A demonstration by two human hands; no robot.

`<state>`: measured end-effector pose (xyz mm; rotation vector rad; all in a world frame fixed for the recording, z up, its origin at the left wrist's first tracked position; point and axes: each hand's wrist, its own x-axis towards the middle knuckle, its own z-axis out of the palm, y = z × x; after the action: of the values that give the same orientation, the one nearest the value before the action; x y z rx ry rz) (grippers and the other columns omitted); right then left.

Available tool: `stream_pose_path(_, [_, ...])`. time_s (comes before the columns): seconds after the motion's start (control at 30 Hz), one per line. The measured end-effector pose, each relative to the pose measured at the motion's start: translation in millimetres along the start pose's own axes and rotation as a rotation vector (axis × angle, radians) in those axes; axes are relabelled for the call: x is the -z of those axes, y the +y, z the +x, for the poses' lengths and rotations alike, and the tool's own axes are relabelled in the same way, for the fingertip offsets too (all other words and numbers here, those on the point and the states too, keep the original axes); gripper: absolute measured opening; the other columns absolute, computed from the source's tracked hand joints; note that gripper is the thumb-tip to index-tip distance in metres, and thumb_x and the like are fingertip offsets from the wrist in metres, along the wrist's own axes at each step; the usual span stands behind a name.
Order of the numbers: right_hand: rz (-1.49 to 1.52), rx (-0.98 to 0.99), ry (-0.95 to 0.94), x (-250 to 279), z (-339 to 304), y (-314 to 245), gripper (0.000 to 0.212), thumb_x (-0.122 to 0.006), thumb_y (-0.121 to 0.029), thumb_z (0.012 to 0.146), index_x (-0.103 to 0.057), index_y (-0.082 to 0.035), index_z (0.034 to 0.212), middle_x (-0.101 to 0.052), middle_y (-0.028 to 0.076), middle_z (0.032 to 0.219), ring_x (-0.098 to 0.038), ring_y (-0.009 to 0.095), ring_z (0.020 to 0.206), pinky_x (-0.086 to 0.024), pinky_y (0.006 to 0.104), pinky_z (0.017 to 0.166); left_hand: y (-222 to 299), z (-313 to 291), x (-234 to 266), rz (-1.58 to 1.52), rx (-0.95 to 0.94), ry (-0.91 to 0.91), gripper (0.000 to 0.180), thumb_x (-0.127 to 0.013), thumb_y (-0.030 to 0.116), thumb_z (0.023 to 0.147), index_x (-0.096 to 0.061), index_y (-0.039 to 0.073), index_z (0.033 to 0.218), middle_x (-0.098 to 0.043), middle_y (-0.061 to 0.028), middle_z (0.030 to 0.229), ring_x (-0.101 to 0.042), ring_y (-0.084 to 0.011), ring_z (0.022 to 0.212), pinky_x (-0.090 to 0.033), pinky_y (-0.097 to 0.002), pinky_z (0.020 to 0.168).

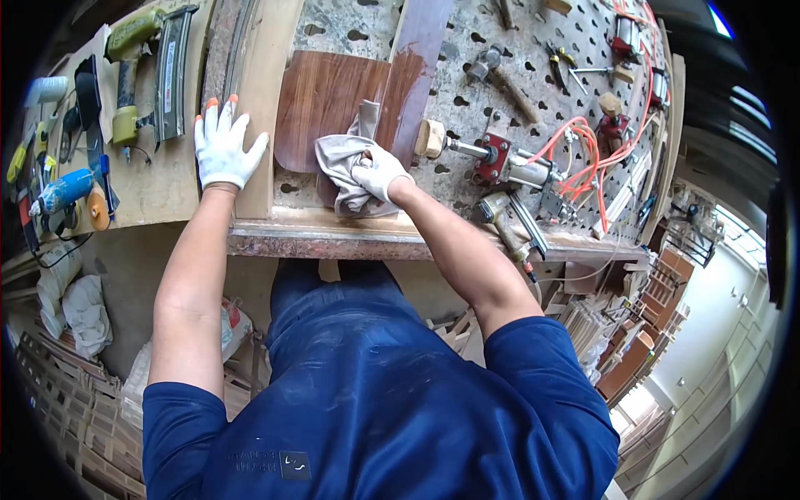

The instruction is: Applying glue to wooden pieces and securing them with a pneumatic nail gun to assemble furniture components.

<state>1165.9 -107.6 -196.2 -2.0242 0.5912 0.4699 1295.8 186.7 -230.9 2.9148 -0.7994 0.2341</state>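
My right hand (383, 173), in a white glove, is closed on a crumpled grey cloth (338, 167). The cloth lies over the near end of a brown wood panel (321, 96) with a rounded corner. Along that panel's right side runs a long wood strip (423, 58), partly reddish brown and partly duller purple-grey. My left hand (225, 150), gloved in white with orange fingertips, rests flat with fingers spread at the left edge of a pale wooden rail (271, 92). Nothing is held in it.
Right of the panel, a wood block (430, 138) meets a pneumatic clamp (500, 158) with orange hoses (596, 167). A hammer (504, 79) and a nail gun (510, 229) lie on the perforated metal table (458, 100). Another nail gun (125, 108) and a blue tool (65, 192) are at left.
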Motion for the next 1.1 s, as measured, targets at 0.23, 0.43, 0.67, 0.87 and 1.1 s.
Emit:
stream_pose_path(0.23, [-0.141,0.183,0.186,53.3,45.8,-13.2,0.032,-0.057,-0.024,0.088,-0.068,-0.002,0.108,-0.068,0.016,0.098,-0.064,0.032,0.089,-0.054,0.0377,0.081,3.1,-7.8,4.4,-0.036,-0.001,0.019,0.043,-0.073,0.045,0.083,-0.073,0.013,0.112,-0.05,-0.0062,0.155,-0.038,-0.0335,0.146,-0.026,-0.0515,0.121])
stream_pose_path(0.43, [-0.79,0.339,0.469,-10.6,82.2,-12.3,0.034,-0.061,-0.032,0.085,-0.072,-0.004,0.102,-0.069,0.017,0.101,-0.064,0.035,0.09,-0.053,0.0448,0.083,1.0,6.8,2.4,-0.053,-0.024,0.041,0.043,-0.07,0.046,0.083,-0.075,0.012,0.109,-0.053,-0.0073,0.153,-0.04,-0.0348,0.143,-0.026,-0.0525,0.121])
stream_pose_path(0.67, [-0.658,0.327,0.221,-103.4,-28.2,53.0,0.031,-0.063,-0.031,0.081,-0.076,-0.008,0.098,-0.073,0.015,0.11,-0.067,0.035,0.091,-0.054,0.0433,0.087,-0.6,3.8,12.9,-0.068,-0.02,0.023,0.042,-0.071,0.045,0.083,-0.075,0.012,0.108,-0.056,-0.0095,0.147,-0.043,-0.0356,0.141,-0.027,-0.0529,0.12])
stream_pose_path(0.87, [-0.579,-0.067,0.441,23.2,107.5,-44.7,0.033,-0.06,-0.026,0.088,-0.071,-0.011,0.115,-0.074,0.014,0.115,-0.071,0.037,0.091,-0.057,0.0458,0.08,-0.4,6.3,8.6,-0.114,-0.039,0.048,0.04,-0.071,0.045,0.083,-0.075,0.011,0.105,-0.056,-0.0092,0.148,-0.043,-0.0357,0.141,-0.027,-0.0539,0.119])
stream_pose_path(1.1, [-0.759,0.262,0.275,-67.0,-17.0,18.0,0.06,-0.058,-0.03,0.09,-0.048,-0.014,0.146,-0.073,0.015,0.118,-0.071,0.039,0.096,-0.056,0.0458,0.084,-4.4,7.4,8.5,-0.12,-0.047,0.072,0.039,-0.072,0.045,0.083,-0.076,0.012,0.103,-0.057,-0.0095,0.147,-0.043,-0.0354,0.14,-0.028,-0.0552,0.119])
